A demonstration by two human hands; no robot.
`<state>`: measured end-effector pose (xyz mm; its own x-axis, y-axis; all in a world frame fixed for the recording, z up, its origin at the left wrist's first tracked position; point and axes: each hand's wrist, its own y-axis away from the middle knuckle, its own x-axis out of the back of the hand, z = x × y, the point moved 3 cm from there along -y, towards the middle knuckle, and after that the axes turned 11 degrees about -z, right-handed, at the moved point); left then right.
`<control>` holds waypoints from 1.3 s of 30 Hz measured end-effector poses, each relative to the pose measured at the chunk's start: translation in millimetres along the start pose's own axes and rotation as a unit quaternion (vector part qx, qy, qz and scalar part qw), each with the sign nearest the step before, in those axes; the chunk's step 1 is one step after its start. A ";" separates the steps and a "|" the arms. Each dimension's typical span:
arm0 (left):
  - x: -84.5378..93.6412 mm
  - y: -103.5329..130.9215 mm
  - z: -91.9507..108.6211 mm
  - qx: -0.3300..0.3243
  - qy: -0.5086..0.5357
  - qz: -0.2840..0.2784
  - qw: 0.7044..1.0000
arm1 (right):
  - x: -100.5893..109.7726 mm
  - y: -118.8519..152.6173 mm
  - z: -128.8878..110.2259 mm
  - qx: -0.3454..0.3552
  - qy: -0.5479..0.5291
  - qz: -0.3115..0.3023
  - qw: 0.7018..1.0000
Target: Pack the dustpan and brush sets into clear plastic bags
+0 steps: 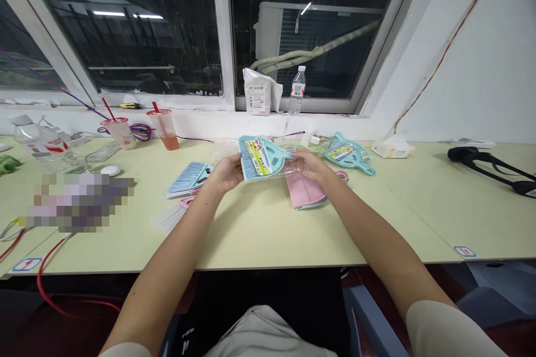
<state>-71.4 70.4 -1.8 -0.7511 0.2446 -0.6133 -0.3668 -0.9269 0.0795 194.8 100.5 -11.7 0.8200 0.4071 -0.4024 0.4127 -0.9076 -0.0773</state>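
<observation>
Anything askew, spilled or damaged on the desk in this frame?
Nothing spilled or broken shows. Both hands, left hand and right hand, hold a bagged teal brush set above the table. A loose blue brush and a pink dustpan lie scattered beside them, and red cables trail over the front edge.

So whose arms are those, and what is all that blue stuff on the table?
The arms belong to a person wearing a camera on their head, so you see what they see, looking down. Both hands hold a blue brush and dustpan set in clear wrapping: the left hand at the bristle end, the right hand at the handle end. On the pale green table lie a loose blue brush, a pink dustpan and another wrapped set. Two drink cups stand near the window.
</observation>
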 end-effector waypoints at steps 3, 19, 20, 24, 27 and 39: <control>4.7 -4.3 -2.7 -0.009 -0.002 0.013 1.000 | -2.2 3.5 -3.0 -0.019 0.008 0.019 1.000; 23.5 -8.9 -2.8 -0.151 -0.103 0.101 0.978 | 16.4 4.9 -8.7 -0.027 0.109 0.153 0.982; 22.7 -7.5 -2.1 -0.157 -0.113 0.107 0.975 | 17.2 4.7 -8.9 -0.026 0.107 0.151 0.982; 19.1 -0.9 1.9 -0.164 -0.157 0.126 0.966 | 17.0 4.2 -8.7 -0.022 0.106 0.147 0.983; 19.9 3.2 6.2 -0.150 -0.171 0.154 0.962 | 18.7 3.9 -8.7 -0.019 0.096 0.157 0.983; 2.2 -11.1 -16.6 -0.141 -0.042 0.018 0.989 | -5.8 5.7 -6.0 -0.007 0.014 0.141 0.990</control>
<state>-59.9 76.5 -17.1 -0.8075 0.2219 -0.5465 -0.1801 -0.9750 -0.1299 194.7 93.5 -4.3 0.9138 0.1396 -0.3813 0.1704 -0.9842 0.0481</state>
